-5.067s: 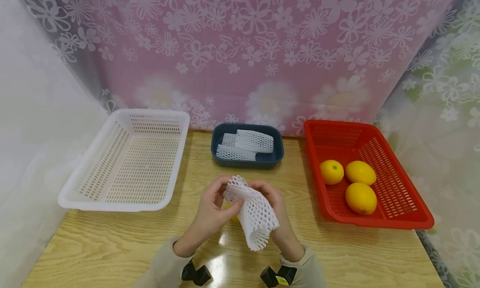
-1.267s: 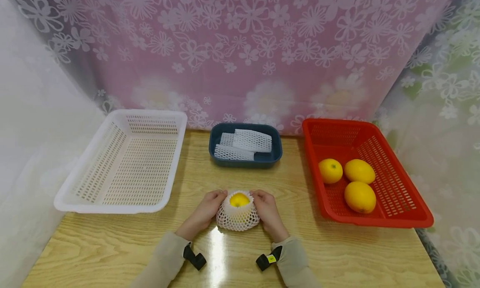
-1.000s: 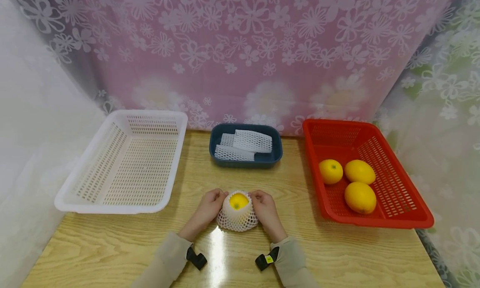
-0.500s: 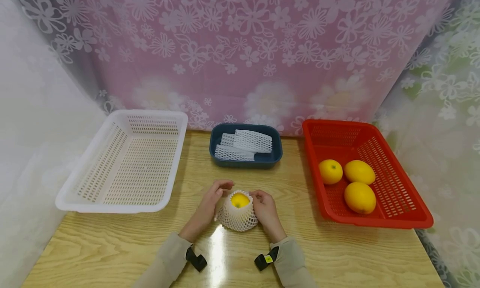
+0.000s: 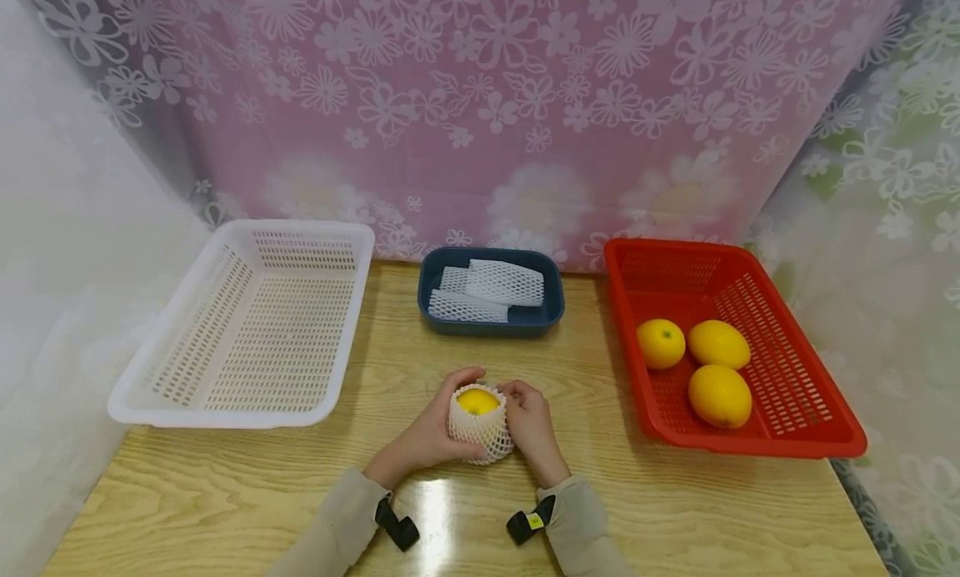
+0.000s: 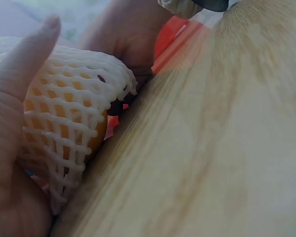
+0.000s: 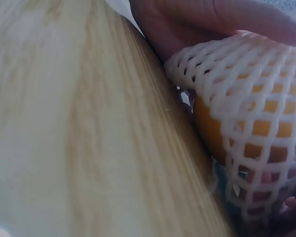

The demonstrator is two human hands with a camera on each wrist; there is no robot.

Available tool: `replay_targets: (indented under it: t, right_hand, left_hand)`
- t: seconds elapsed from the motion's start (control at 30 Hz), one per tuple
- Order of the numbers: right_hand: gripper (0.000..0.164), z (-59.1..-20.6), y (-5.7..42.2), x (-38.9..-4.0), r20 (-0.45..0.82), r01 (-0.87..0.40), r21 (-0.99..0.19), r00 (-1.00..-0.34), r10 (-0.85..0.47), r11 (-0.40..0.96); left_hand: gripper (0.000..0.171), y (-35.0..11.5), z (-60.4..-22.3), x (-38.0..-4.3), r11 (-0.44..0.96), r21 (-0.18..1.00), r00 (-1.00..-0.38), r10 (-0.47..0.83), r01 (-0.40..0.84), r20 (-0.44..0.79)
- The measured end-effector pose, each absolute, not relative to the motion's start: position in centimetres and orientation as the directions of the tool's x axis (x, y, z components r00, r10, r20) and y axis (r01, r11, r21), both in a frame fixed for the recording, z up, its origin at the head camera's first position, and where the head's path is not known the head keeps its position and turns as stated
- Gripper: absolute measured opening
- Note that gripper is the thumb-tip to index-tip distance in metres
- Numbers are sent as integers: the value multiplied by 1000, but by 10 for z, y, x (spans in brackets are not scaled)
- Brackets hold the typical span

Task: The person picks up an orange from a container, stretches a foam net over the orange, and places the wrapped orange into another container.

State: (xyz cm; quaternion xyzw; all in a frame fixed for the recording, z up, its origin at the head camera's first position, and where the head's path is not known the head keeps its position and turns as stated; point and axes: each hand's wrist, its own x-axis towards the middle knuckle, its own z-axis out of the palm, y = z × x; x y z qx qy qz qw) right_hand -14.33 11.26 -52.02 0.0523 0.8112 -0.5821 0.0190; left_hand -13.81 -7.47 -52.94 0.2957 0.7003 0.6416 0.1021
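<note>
A yellow citrus fruit stands on the table inside a white foam fruit net, its top showing through the net's opening. My left hand curls round the net from the left, thumb across the near side and fingers behind. On the other side my right hand pinches the net's upper right edge. Seen from the left wrist, the net flares over the fruit, whose lower side is bare near the table. The right wrist view shows the same foam mesh stretched over the fruit; some fingertips are hidden behind it.
A white plastic basket stands at the left with its slotted floor showing. Behind the hands, a dark blue tray holds several flat foam nets. At the right a red basket contains three yellow fruits.
Five seconds ago both hands held the net up over the fruit; since then it has come down around it. Lately my left hand let go of the edge and wrapped the net's side.
</note>
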Motion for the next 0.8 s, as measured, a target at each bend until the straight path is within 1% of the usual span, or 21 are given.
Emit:
replay_targets:
  t: [0.27, 0.47, 0.6, 0.8]
  right_hand:
    - [17, -518, 115, -144, -40, 63, -923, -997, 66, 379]
    - [12, -521, 116, -142, -12, 38, -918, -998, 68, 395]
    - [14, -523, 117, -141, 9, 15, -919, -998, 59, 394]
    - [10, -523, 117, -139, 2, 4, -944, -1000, 18, 329]
  left_hand:
    - [96, -72, -528, -137, 41, 968, -832, 521, 248, 191]
    - [92, -71, -532, -139, 62, 959, -833, 513, 277, 208]
    - [91, -72, -535, -139, 100, 949, -840, 498, 300, 214]
    - [86, -73, -527, -135, 100, 959, -880, 432, 264, 197]
